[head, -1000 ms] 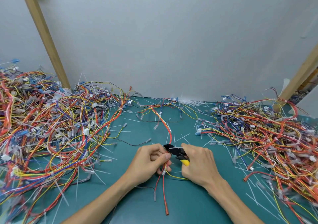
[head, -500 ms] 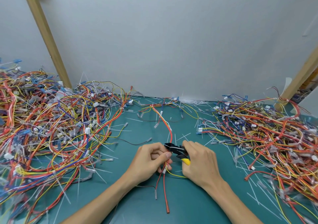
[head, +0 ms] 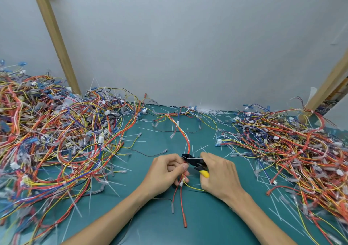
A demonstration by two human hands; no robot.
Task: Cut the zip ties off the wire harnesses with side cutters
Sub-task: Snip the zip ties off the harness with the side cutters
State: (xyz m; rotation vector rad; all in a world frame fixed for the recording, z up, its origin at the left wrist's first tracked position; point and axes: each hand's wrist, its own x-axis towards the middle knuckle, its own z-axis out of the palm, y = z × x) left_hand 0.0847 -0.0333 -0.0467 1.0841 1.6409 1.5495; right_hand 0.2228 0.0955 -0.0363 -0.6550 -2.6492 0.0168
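A red, orange and yellow wire harness (head: 185, 135) runs from the back of the green mat down between my hands. My left hand (head: 165, 171) pinches the bundle just below the cutter jaws. My right hand (head: 219, 173) grips black side cutters (head: 194, 161) with a yellow handle tip. The jaws point left and sit against the harness right above my left thumb. Any zip tie at the jaws is too small to make out. Loose red and yellow wire ends (head: 185, 224) hang below my hands.
A large tangle of harnesses (head: 56, 141) fills the left of the green mat (head: 207, 216). Another heap (head: 291, 147) covers the right. Cut white zip tie pieces (head: 205, 111) litter the mat and back edge. Wooden posts (head: 54, 37) lean against the grey wall.
Both hands stay nearly in place on the harness. The cutters have shifted slightly, jaws still at the bundle. The view has tilted down a little.
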